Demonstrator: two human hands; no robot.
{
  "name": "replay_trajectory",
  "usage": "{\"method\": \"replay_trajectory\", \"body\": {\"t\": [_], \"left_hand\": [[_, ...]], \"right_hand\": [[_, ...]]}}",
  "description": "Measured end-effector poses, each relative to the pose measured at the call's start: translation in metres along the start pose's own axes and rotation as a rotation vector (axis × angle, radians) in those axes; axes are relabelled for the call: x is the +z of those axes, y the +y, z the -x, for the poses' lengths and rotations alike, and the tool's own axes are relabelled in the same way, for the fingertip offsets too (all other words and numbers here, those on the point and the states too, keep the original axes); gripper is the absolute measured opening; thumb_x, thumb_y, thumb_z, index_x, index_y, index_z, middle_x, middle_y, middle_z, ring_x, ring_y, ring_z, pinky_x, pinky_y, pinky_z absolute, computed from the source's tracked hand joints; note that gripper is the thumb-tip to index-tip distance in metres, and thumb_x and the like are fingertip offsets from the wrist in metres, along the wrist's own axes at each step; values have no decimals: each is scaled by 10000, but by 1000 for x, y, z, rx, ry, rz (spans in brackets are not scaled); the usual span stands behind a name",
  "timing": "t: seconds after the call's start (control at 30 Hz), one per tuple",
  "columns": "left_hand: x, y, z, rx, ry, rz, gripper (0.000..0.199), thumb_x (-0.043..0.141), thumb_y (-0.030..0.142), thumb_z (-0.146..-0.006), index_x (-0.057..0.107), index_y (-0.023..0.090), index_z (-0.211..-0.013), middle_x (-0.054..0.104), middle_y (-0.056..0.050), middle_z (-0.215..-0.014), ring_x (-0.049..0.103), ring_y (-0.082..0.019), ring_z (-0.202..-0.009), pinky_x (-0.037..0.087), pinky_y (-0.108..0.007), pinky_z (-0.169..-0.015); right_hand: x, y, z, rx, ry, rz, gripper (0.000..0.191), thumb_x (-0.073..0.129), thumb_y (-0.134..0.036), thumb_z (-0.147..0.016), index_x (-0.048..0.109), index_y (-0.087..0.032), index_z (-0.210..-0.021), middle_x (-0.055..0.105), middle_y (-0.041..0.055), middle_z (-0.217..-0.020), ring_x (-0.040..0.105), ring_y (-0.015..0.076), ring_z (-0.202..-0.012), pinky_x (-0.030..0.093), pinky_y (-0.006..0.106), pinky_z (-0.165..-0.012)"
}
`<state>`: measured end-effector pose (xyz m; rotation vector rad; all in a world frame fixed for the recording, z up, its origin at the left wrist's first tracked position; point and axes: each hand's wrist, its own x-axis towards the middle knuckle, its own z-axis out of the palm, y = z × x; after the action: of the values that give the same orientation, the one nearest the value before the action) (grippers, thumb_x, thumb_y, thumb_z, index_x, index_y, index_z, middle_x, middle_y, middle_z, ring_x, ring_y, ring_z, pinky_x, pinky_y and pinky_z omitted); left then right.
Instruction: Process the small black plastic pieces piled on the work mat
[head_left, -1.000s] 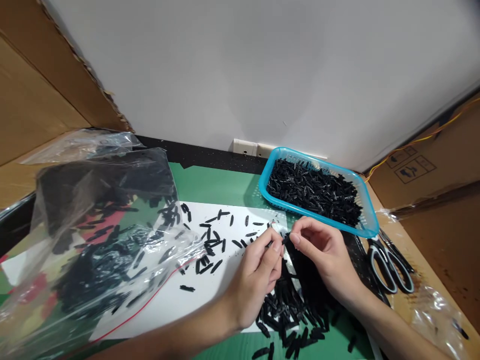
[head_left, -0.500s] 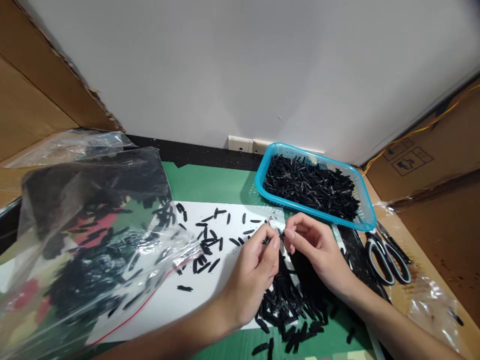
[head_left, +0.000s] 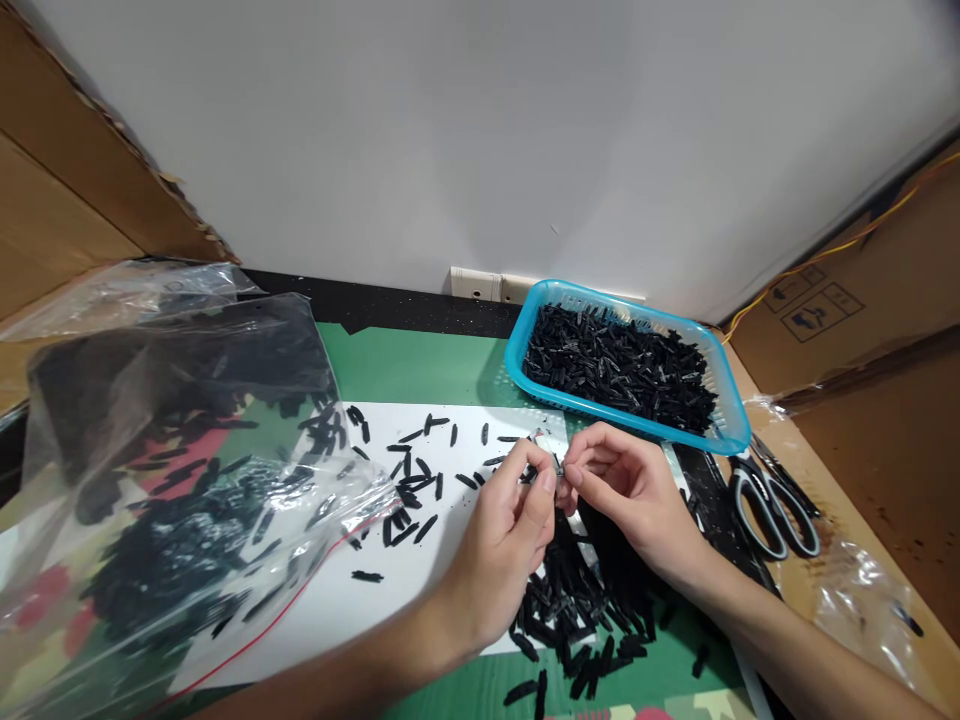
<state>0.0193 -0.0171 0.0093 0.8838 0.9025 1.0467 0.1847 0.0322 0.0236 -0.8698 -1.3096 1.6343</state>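
My left hand (head_left: pixel 510 540) is closed, with thumb and forefinger pinching a small black piece that is mostly hidden. Close against it, my right hand (head_left: pixel 626 490) pinches at the same spot, its fingertips touching the piece. Beneath both hands lies a heap of black pieces (head_left: pixel 570 600) on the edge of a white sheet (head_left: pixel 300 620). More short black pieces (head_left: pixel 409 490) are scattered on the sheet to the left. Behind my right hand stands a blue basket (head_left: pixel 555 400) filled with similar black pieces.
A clear zip bag (head_left: pixel 180 500) with black pieces lies at the left. Scissors (head_left: pixel 772 510) rest on the right beside a crumpled plastic bag (head_left: pixel 862 610). Cardboard (head_left: pixel 862 330) stands at both sides, and a wall socket strip (head_left: pixel 476 285) is at the back.
My hands have drawn slightly closer, their fingertips now meeting around the small piece. The whole view has shifted slightly.
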Motion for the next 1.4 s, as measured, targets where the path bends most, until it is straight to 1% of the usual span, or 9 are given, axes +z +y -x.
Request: {"method": "replay_trajectory", "body": {"t": [0.37,0.77,0.9,1.03,1.13,1.2,1.23,1.3,1.4], "left_hand": [[0,-1,3,-11,10,-40,325,556,553,-1112,503,254,-993,333,125,-629,222,-75,-512,227,-138,-435],[3,1,-1,-31,31,-5,344,537,572,-1110,481,258,-981,325,133,-608,178,-77,-492,199,-149,-427],[3,3,1,-18,42,-22,355,543,583,-1105,470,261,-975,329,122,-632,196,-88,-520,204,-156,-439],[2,5,4,-53,32,9,402,511,620,-1108,421,263,-944,285,113,-666,165,-96,-544,178,-175,-461],[1,4,5,-74,21,23,408,460,631,-1120,406,266,-944,274,107,-663,153,-107,-556,153,-197,-477],[0,4,4,-57,12,21,395,435,616,-1130,419,264,-951,280,103,-660,153,-115,-564,145,-210,-482],[0,3,4,-43,11,21,387,428,607,-1134,427,263,-955,283,102,-658,152,-117,-566,142,-215,-483],[-1,2,4,-26,9,35,375,421,596,-1136,438,263,-963,286,102,-653,149,-121,-566,133,-222,-482],[-1,1,3,-24,0,65,364,412,598,-1134,444,268,-982,286,106,-639,143,-121,-557,119,-224,-479]], "right_hand": [[0,4,1,-4,11,3,284,903,-368,-913,702,-206,-1034,718,-23,-776,688,124,-667,591,240,-669],[-4,9,1,-37,-29,157,230,866,-372,-940,723,-216,-1031,717,3,-863,662,144,-746,551,270,-724],[-7,4,3,-187,-6,401,131,740,-347,-1031,721,-221,-1001,734,15,-873,676,166,-762,544,287,-710],[-16,-7,2,-585,-2,882,93,653,-171,-1042,673,-233,-976,721,22,-840,660,192,-754,503,336,-728],[-28,-14,-12,-899,244,1255,128,683,-124,-1015,667,-250,-999,715,26,-800,624,228,-772,437,399,-806],[-34,-15,-23,-881,394,1408,120,705,-192,-1039,693,-253,-1142,777,58,-931,655,271,-907,409,439,-901],[-36,-13,-27,-837,398,1435,187,706,-241,-1054,685,-250,-1240,792,75,-1019,663,284,-972,407,445,-923],[-38,-9,-30,-784,329,1412,273,677,-249,-1072,657,-243,-1344,785,90,-1145,667,286,-1061,417,445,-960],[-35,0,-22,-862,274,1337,306,675,-151,-1040,677,-240,-1332,759,108,-1172,651,293,-1101,448,451,-983]]}}
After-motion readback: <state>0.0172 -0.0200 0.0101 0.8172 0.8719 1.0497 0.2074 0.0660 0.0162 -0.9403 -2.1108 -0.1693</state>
